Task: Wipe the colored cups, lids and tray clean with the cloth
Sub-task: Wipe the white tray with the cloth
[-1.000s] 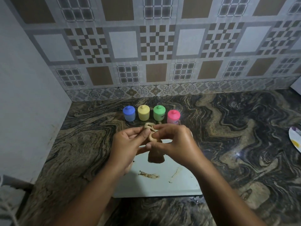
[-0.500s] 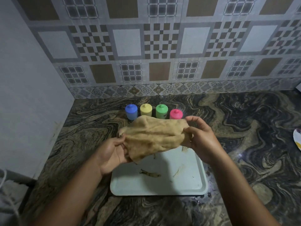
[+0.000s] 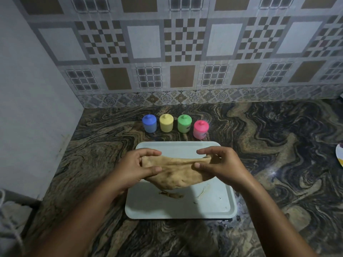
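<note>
A tan cloth [image 3: 176, 173] hangs spread between my hands above the pale tray [image 3: 213, 206]. My left hand [image 3: 137, 167] pinches its left end and my right hand [image 3: 220, 164] pinches its right end. Brown smears [image 3: 171, 194] mark the tray's floor under the cloth. Behind the tray stand a blue cup [image 3: 149, 123], a yellow cup [image 3: 166, 122], a green cup [image 3: 184, 123] and a pink cup [image 3: 200, 129] in a row, each with its lid on.
The tray lies on a dark marbled counter [image 3: 278, 145] that meets a tiled wall [image 3: 185, 52] at the back and a plain wall [image 3: 27, 108] at the left. A plate's edge [image 3: 339, 154] shows at the far right.
The cloth went from a small bunched wad to a spread sheet held between my hands. Both hands then came lower and closer over the tray, uncovering the cups.
</note>
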Action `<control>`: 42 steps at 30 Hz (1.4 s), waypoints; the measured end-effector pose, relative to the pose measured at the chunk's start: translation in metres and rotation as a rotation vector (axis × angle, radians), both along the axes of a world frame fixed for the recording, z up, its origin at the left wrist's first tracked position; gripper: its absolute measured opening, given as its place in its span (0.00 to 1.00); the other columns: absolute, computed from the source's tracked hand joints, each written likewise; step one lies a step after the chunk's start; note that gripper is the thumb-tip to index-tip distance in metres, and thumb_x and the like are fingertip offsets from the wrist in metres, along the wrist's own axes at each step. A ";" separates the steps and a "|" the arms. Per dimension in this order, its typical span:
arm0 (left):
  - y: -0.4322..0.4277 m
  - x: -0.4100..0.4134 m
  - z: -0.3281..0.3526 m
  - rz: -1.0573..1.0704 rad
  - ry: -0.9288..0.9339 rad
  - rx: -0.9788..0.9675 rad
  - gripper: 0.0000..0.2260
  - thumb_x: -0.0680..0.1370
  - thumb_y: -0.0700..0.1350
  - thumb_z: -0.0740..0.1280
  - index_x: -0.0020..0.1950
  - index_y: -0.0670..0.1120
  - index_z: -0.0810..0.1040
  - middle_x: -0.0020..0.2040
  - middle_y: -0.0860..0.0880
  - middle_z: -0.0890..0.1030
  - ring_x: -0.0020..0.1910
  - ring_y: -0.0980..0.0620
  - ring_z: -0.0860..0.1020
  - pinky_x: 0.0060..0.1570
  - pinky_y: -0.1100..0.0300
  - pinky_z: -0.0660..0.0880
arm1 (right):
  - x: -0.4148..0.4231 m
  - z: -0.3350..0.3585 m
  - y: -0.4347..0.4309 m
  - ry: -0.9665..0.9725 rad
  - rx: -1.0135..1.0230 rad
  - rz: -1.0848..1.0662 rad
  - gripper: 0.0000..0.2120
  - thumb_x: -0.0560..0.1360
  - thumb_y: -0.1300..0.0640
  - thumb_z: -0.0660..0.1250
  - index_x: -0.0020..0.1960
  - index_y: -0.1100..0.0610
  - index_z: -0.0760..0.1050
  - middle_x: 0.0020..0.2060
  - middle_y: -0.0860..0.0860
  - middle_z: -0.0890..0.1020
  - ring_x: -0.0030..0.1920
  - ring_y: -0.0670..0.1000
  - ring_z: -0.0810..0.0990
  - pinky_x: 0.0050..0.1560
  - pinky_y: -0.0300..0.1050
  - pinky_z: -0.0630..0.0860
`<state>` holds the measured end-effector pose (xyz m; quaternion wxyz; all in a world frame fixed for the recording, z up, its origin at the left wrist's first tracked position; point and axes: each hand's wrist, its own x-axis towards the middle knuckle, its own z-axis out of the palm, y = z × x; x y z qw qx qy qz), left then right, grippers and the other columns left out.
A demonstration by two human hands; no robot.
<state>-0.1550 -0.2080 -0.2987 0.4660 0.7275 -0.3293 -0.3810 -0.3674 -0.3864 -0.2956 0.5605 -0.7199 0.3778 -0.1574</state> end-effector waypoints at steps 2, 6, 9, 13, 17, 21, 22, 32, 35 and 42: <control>-0.003 0.001 -0.004 -0.039 -0.195 0.073 0.10 0.69 0.52 0.79 0.49 0.57 0.85 0.47 0.56 0.86 0.44 0.60 0.83 0.50 0.51 0.81 | 0.002 0.005 -0.002 -0.019 -0.019 0.029 0.07 0.68 0.59 0.81 0.45 0.55 0.86 0.35 0.54 0.83 0.34 0.46 0.79 0.36 0.46 0.81; -0.008 -0.001 -0.010 -0.014 -0.440 0.071 0.04 0.74 0.50 0.75 0.41 0.60 0.83 0.52 0.55 0.81 0.54 0.61 0.77 0.58 0.55 0.73 | 0.005 0.008 -0.014 0.070 -0.301 0.081 0.05 0.70 0.55 0.79 0.40 0.49 0.84 0.50 0.47 0.81 0.51 0.40 0.79 0.48 0.38 0.77; -0.013 0.004 -0.013 0.004 -0.603 0.066 0.04 0.74 0.53 0.73 0.42 0.63 0.82 0.59 0.58 0.74 0.62 0.56 0.67 0.64 0.55 0.63 | 0.007 0.006 -0.019 0.096 -0.342 0.113 0.04 0.71 0.53 0.78 0.41 0.48 0.84 0.62 0.47 0.75 0.67 0.41 0.72 0.63 0.42 0.73; -0.014 0.004 -0.014 -0.014 -0.675 -0.042 0.08 0.74 0.57 0.69 0.49 0.57 0.86 0.45 0.65 0.81 0.52 0.58 0.74 0.58 0.53 0.71 | 0.011 0.004 -0.022 0.050 -0.236 0.117 0.05 0.73 0.54 0.76 0.41 0.52 0.82 0.41 0.50 0.87 0.41 0.50 0.86 0.43 0.53 0.83; -0.012 0.005 -0.026 -0.075 -0.645 -0.039 0.05 0.77 0.53 0.69 0.51 0.57 0.82 0.43 0.61 0.83 0.48 0.63 0.80 0.52 0.56 0.76 | 0.015 -0.007 -0.031 0.036 -0.194 0.190 0.05 0.72 0.54 0.79 0.41 0.52 0.83 0.34 0.53 0.86 0.36 0.57 0.86 0.38 0.62 0.83; -0.018 0.013 -0.048 -0.082 -0.704 -0.087 0.04 0.76 0.45 0.73 0.49 0.53 0.84 0.48 0.59 0.83 0.52 0.60 0.78 0.55 0.58 0.75 | 0.022 -0.016 -0.041 0.179 -0.252 0.331 0.05 0.70 0.54 0.79 0.39 0.53 0.83 0.28 0.48 0.84 0.26 0.49 0.79 0.27 0.52 0.77; -0.022 0.016 -0.051 -0.094 -0.716 -0.079 0.04 0.76 0.44 0.72 0.49 0.52 0.84 0.47 0.58 0.84 0.51 0.58 0.79 0.54 0.56 0.76 | 0.027 -0.018 -0.042 0.213 -0.271 0.348 0.05 0.70 0.55 0.79 0.39 0.53 0.83 0.27 0.46 0.83 0.25 0.47 0.78 0.25 0.48 0.75; -0.056 0.062 -0.082 -0.016 -0.943 -0.042 0.07 0.77 0.45 0.69 0.53 0.49 0.84 0.51 0.53 0.84 0.53 0.49 0.79 0.51 0.45 0.77 | 0.086 -0.088 -0.052 0.239 -0.613 0.079 0.06 0.71 0.52 0.76 0.47 0.49 0.83 0.42 0.49 0.87 0.45 0.55 0.84 0.42 0.49 0.78; -0.039 0.052 -0.105 -0.133 -0.838 0.088 0.09 0.76 0.50 0.68 0.54 0.54 0.84 0.50 0.55 0.85 0.54 0.50 0.79 0.54 0.44 0.76 | 0.077 -0.109 -0.047 0.398 -0.638 0.219 0.07 0.73 0.47 0.72 0.50 0.45 0.83 0.47 0.46 0.86 0.53 0.54 0.82 0.51 0.50 0.74; 0.000 0.056 -0.148 0.039 -0.797 0.110 0.19 0.80 0.46 0.60 0.68 0.42 0.75 0.65 0.42 0.78 0.67 0.41 0.73 0.65 0.41 0.71 | 0.067 -0.128 -0.020 0.430 -0.651 0.328 0.09 0.71 0.52 0.59 0.47 0.50 0.76 0.49 0.47 0.79 0.55 0.56 0.77 0.54 0.60 0.73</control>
